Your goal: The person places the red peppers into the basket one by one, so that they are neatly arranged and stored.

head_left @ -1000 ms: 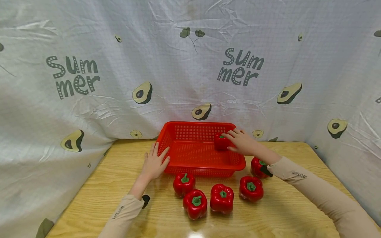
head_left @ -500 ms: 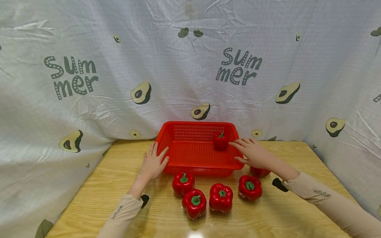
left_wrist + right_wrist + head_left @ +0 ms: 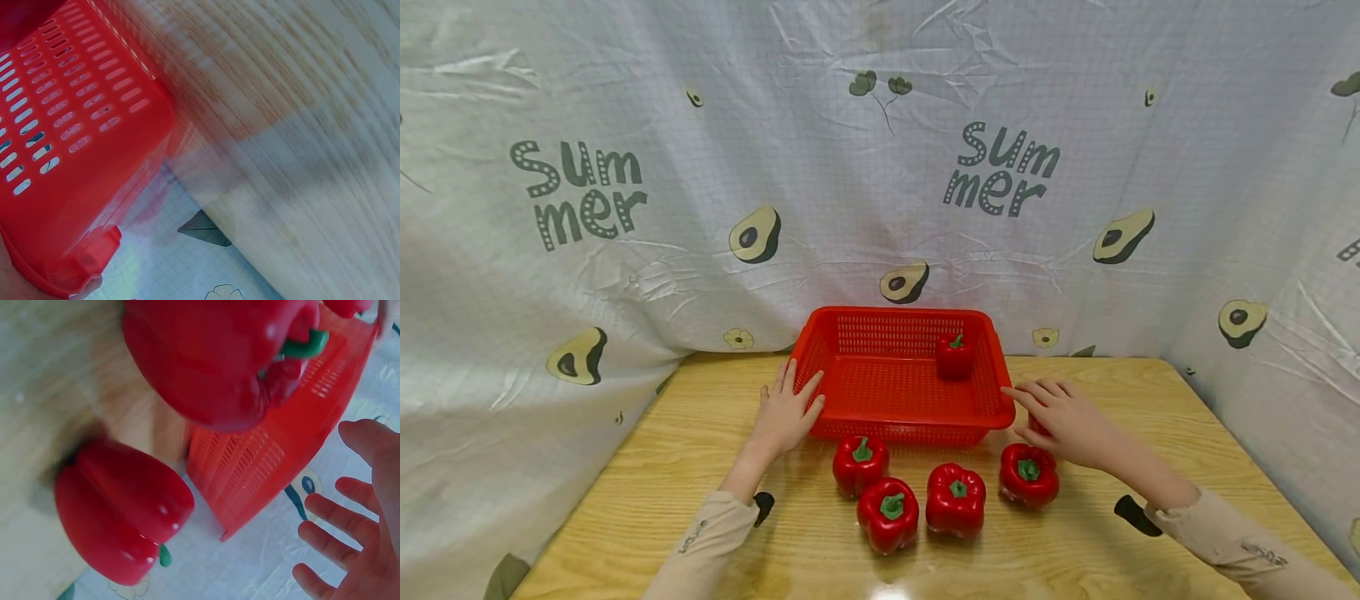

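Observation:
My left hand (image 3: 784, 415) rests over the left rim of a red plastic basket (image 3: 910, 427), its fingers spread and straight. In the left wrist view a fingertip (image 3: 90, 287) shows beside the basket's rim lip. A red bell pepper (image 3: 954, 357) with a green stem stands inside the basket at the right. Beyond the basket's right wall, my right hand (image 3: 1071, 423) hovers with spread fingers over another bell pepper (image 3: 1037, 423), mostly hidden beneath it. The right wrist view shows these fingers (image 3: 337, 519) holding nothing, with a bell pepper (image 3: 125, 509) a little apart from them.
Several more red bell peppers sit in front of the basket: one (image 3: 861, 467) close to its front wall, one (image 3: 887, 515) nearer me, one (image 3: 955, 500) in the middle and one (image 3: 1028, 475) at the right. A printed cloth (image 3: 850, 167) hangs behind the wooden table (image 3: 647, 500).
My right hand has let go of the bell pepper inside the basket, then drawn back right and down over the pepper beside it. The left hand has kept its place on the rim.

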